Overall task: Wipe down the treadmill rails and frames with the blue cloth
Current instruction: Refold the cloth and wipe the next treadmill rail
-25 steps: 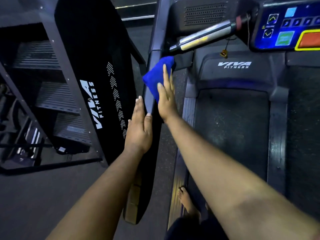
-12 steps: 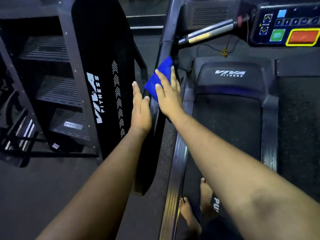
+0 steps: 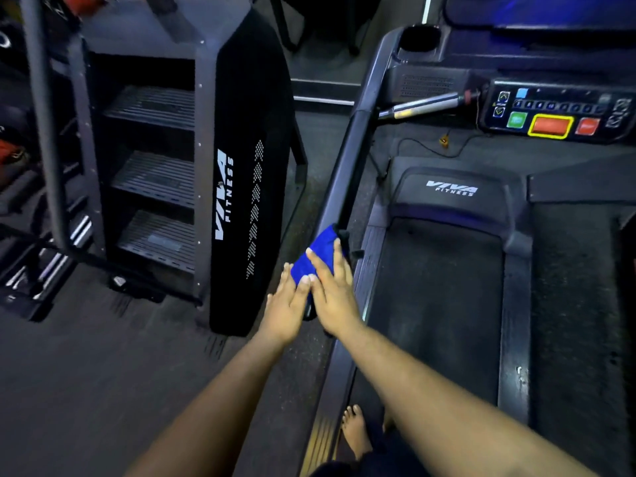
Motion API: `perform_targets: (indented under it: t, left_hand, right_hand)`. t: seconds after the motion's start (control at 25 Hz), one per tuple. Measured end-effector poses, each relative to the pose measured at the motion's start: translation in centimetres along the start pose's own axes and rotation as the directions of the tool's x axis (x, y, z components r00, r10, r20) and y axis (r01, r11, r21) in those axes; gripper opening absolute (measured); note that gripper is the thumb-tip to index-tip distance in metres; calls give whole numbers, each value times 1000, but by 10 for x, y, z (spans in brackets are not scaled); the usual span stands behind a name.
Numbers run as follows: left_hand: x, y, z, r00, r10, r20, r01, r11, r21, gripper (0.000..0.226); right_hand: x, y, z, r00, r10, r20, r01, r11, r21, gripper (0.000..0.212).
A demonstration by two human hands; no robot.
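Observation:
The blue cloth lies over the lower end of the treadmill's left rail, a dark bar slanting down from the console. My right hand presses the cloth flat against the rail with straight fingers. My left hand lies flat beside it on the rail's left side, its fingertips touching the cloth's lower edge. The rail's end under both hands is hidden.
A black Viva Fitness stair machine stands close on the left with a narrow floor gap to the rail. The treadmill belt, side step and console are to the right. My bare foot is on the belt's left edge.
Both hands and the cloth have slid down the left rail toward its lower end. The view has tilted up, so more of the console and stair machine shows.

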State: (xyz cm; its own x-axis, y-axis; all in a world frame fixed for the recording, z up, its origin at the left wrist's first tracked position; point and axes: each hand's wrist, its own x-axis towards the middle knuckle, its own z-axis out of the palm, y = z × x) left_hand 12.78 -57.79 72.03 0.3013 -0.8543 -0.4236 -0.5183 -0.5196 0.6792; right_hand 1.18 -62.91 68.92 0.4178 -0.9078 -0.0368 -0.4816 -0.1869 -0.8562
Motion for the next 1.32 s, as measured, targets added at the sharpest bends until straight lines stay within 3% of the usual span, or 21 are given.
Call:
perform_targets:
  t: [0.12, 0.28, 0.4, 0.48, 0.6, 0.68, 0.76, 0.92, 1.0, 1.08, 1.2, 1.32]
  left_hand:
    - [-28, -3, -5, 997, 39, -62, -37, 998, 42, 84]
    - [-44, 23, -3, 974, 192, -124, -198, 980, -38, 65]
    - [-41, 54, -3, 972, 195, -131, -227, 927, -300, 36]
    - [-34, 82, -6, 980, 166, -108, -198, 828, -525, 20]
    - [-12, 128, -6, 990, 130, -49, -124, 667, -735, 22]
    - [16, 158, -2, 993, 105, -55, -110, 635, -765, 26]
    - [41, 183, 0, 994, 76, -75, -106, 630, -769, 28]
    - [105, 230, 13, 981, 25, -190, -148, 732, -665, 18]
    - [135, 243, 20, 959, 41, -281, -197, 809, -554, 12]
    - [159, 245, 23, 938, 68, -340, -219, 876, -429, 21]
    - [196, 251, 24, 914, 54, -403, -208, 914, -349, 29]
    - [237, 266, 16, 909, 28, -415, -179, 927, -329, 16]
  right_hand:
    - [-27, -7, -12, 996, -12, 94, 10, 1000, 14, 50]
    - [-45, -23, -42, 998, -21, 62, 9, 984, 175, 50]
    - [-42, -31, -74, 999, 1, 43, -9, 982, 186, 56]
    - [-29, -29, -103, 999, 31, 39, -37, 987, 159, 71]
    - [8, -20, -151, 991, 114, 66, -125, 968, 216, 93]
    - [39, -7, -179, 981, 143, 132, -183, 910, 371, 93]
    - [69, 5, -200, 970, 173, 169, -235, 847, 477, 89]
    - [135, 33, -241, 976, 214, 45, -207, 831, 517, 61]
    - [165, 38, -261, 983, 182, -14, -158, 890, 429, 58]
    - [189, 38, -274, 988, 143, -51, -118, 936, 331, 62]
    - [227, 39, -285, 988, 97, -122, -72, 978, 195, 72]
    - [267, 40, -292, 984, 85, -156, -76, 995, 60, 73]
